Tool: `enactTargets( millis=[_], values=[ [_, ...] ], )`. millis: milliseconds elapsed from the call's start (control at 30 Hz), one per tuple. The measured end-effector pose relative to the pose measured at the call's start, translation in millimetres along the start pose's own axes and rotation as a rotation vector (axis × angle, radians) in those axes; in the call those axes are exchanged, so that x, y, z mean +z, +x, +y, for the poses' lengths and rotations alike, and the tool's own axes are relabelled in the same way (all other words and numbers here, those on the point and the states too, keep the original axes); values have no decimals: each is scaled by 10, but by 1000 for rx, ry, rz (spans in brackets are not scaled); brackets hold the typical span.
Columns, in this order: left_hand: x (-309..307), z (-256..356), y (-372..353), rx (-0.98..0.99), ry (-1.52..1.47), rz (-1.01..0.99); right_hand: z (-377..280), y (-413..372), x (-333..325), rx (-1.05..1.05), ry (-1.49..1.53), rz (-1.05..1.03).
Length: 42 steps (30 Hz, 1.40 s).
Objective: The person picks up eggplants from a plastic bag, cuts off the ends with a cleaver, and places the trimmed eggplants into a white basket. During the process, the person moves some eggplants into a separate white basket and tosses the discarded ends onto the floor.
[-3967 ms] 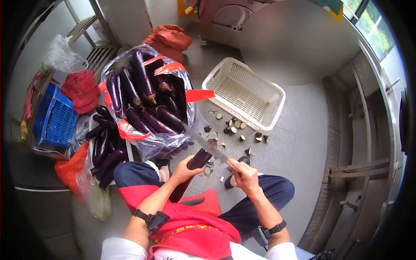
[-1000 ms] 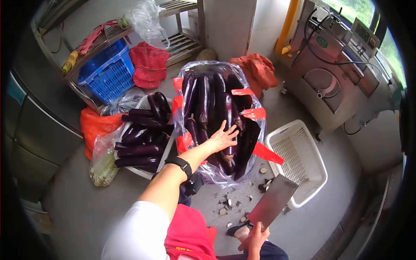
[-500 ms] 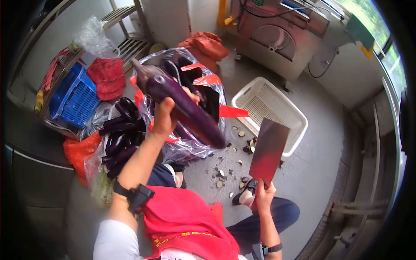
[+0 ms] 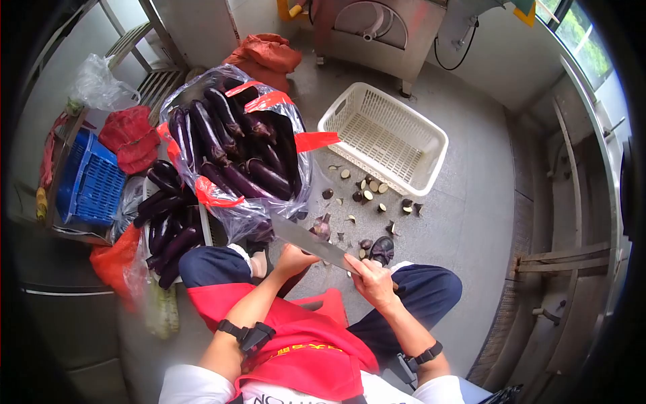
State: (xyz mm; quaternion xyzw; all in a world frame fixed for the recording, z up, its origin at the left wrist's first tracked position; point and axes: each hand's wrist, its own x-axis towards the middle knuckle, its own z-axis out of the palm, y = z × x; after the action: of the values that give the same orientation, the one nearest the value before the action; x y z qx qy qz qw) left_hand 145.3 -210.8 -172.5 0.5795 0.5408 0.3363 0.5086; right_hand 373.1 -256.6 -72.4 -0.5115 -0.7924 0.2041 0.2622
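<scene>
My left hand point(image 4: 293, 261) is closed around an eggplant point(image 4: 295, 280) held low over my lap, and the cleaver hides part of it. My right hand point(image 4: 374, 281) grips a cleaver point(image 4: 316, 246), its broad blade pointing left across the eggplant near its stem end. Beyond my left hand stands a clear plastic bag point(image 4: 241, 221) with red handles, full of eggplants. More eggplants point(image 4: 176, 229) are piled in a white crate at the left. Cut eggplant stem ends point(image 4: 368, 195) are scattered on the floor ahead.
A white plastic basket point(image 4: 431, 158) stands on the floor ahead. To the left are a blue crate point(image 4: 91, 180), red mesh sacks point(image 4: 128, 141) and a slatted rack point(image 4: 158, 84). A steel machine point(image 4: 377, 40) is at the back, with metal framing point(image 4: 565, 262) along the right.
My left hand has brought the eggplant down from over the bag toward my lap. The cleaver has swung from upright at the right to lie across it. The view has shifted.
</scene>
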Motion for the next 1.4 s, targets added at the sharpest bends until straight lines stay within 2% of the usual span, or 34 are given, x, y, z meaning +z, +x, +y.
enactTargets(
  millis=[100, 200, 300, 367, 400, 500, 533, 633, 667, 700, 733, 833, 933, 967, 1033, 1100, 1167, 1233, 1300, 1367, 1400],
  values=[
    [-20, 46, -31, 73, 145, 7, -19, 46, -5, -8, -55, -31],
    [-47, 140, -40, 89, 151, -8, 28, 78, 11, -22, -22, -13],
    [-113, 325, -82, 29, 197, -16, 221, 83, 142, -35, 25, 39],
    [-135, 613, -177, 61, 44, 104, 402, 84, 217, -42, 20, 87],
    [-217, 774, -200, 55, -62, 7, 449, 96, 199, 34, 7, 69],
    [-295, 804, -101, 54, -60, 60, 493, 91, 240, 263, 194, 90],
    [-286, 780, -107, 40, -35, 77, 460, 119, 258, 269, 290, 154],
    [-331, 709, -15, -6, 94, 126, 151, 226, 38, 373, 444, 86],
    [-338, 624, 25, -34, 161, 157, 44, 259, 35, 326, 530, 146],
    [-337, 581, 64, -62, 227, 185, -32, 263, 0, 384, 535, 93],
    [-317, 549, 74, -16, 231, 219, -79, 276, 17, 366, 584, 87],
    [-269, 587, 38, -85, 282, 212, -217, 345, 55, 312, 668, 59],
    [-262, 675, 8, -167, 339, 178, -192, 384, 117, 386, 675, -9],
    [-282, 696, -8, -208, 369, 163, -12, 334, 282, 402, 783, 55],
    [-365, 594, -32, -153, 263, 159, 244, 317, 312, 439, 611, 199],
    [-528, 536, -92, -78, 150, 167, 467, 326, 162, 606, 494, 277],
    [-730, 486, -75, 162, -109, 275, 523, 345, 36, 482, 379, 390],
    [-1152, 772, -166, 91, -382, 317, 533, 335, 81, 523, 563, 393],
    [-1611, 1070, -284, 204, -847, 513, 320, 378, 38, 542, 670, 269],
    [-2180, 1180, -509, 386, -961, 768, 290, 342, 149, 586, 677, 209],
    [-2469, 1126, -652, 413, -996, 875, 322, 319, 233, 569, 679, 211]
  ],
)
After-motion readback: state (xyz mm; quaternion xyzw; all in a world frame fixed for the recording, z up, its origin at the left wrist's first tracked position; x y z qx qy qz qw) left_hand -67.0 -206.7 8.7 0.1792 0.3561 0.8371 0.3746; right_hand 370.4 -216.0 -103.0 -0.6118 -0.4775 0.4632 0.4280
